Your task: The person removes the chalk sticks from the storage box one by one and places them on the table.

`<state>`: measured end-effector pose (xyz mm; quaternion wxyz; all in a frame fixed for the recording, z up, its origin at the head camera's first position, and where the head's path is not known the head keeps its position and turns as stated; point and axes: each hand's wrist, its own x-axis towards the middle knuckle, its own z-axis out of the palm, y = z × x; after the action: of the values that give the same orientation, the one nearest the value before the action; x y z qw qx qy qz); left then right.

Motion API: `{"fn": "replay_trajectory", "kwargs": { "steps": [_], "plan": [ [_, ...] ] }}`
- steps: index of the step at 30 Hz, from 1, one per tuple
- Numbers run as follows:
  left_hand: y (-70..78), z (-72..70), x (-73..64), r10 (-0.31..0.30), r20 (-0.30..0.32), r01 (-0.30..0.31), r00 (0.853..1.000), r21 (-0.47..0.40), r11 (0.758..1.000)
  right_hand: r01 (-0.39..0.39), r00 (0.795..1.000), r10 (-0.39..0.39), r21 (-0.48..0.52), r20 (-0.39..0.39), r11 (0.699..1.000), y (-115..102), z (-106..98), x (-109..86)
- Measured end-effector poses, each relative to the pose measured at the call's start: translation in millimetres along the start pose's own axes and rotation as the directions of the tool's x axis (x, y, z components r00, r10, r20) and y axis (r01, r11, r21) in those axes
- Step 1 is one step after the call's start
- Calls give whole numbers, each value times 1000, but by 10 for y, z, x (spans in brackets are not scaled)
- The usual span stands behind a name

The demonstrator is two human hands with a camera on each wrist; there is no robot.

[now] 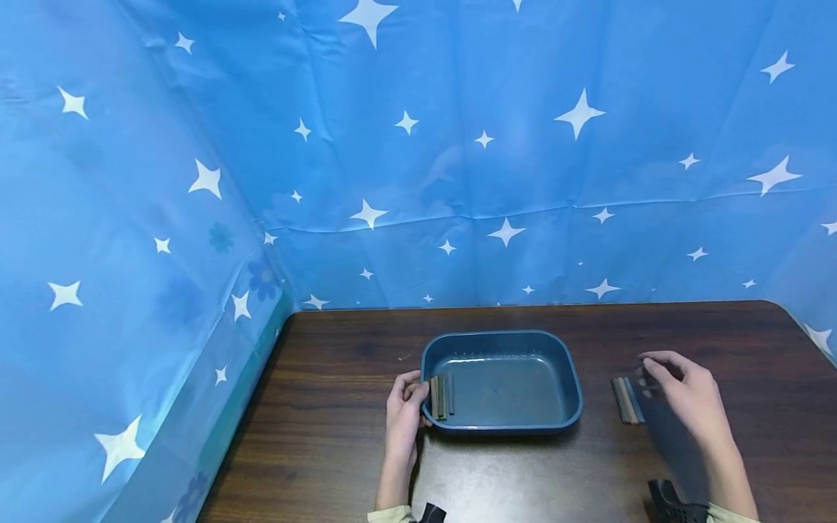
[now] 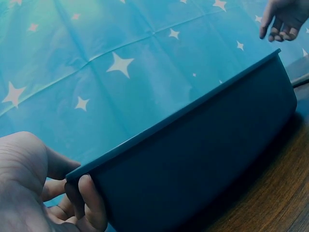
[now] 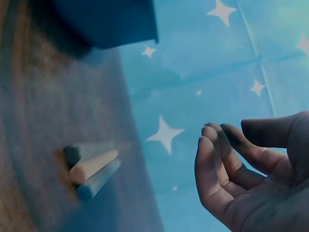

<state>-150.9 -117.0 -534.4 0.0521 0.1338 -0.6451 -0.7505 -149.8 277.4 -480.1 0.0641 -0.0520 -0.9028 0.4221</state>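
Note:
My left hand [image 1: 405, 410] grips the left rim of a dark blue rectangular tub [image 1: 516, 388], thumb over the edge and fingers around the outside. In the left wrist view the tub's long side wall [image 2: 193, 150] stretches away from that hand. Several slim sticks [image 1: 442, 397] lie side by side in the tub's left end, near the thumb. Right of the tub, a small bundle of round, chalk-like sticks [image 3: 94, 169], dark, peach and blue, lies on the table. My right hand [image 1: 683, 392] hovers just right of this bundle, fingers loosely bent, nothing between them.
The dark wood-grain table [image 1: 327, 436] has rounded back corners. A blue curtain with white stars [image 1: 458, 167] hangs behind it and along its left side. Black wrist straps [image 1: 673, 505] show at the bottom edge.

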Motion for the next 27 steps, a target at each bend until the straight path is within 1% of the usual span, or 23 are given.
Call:
{"fn": "replay_trajectory", "kwargs": {
  "steps": [2,5,9,11,15,18,27],
  "plan": [
    [-4,3,5,0,3,0,1000,2,1000,7,1000,-7,27,-4,1000,-40,-16,-10],
    [-10,1,13,7,4,-7,1000,4,1000,16,1000,-16,111,-2,994,-123,-33,-16],
    [-21,-3,17,8,1,-8,1000,12,1000,7,1000,-9,240,6,971,-259,-44,-16],
    [-24,0,14,5,1,-5,1000,16,1000,8,1000,-13,280,17,960,-318,-50,-19],
    [-26,-2,8,2,2,-2,1000,15,1000,15,998,-33,315,51,949,-433,-41,-20],
    [-31,-11,7,-3,2,3,1000,16,1000,31,998,-50,326,48,945,-526,-14,-23],
    [-30,-21,11,1,6,-1,1000,15,1000,59,996,-82,416,39,908,-777,116,-19]
  ]
}}
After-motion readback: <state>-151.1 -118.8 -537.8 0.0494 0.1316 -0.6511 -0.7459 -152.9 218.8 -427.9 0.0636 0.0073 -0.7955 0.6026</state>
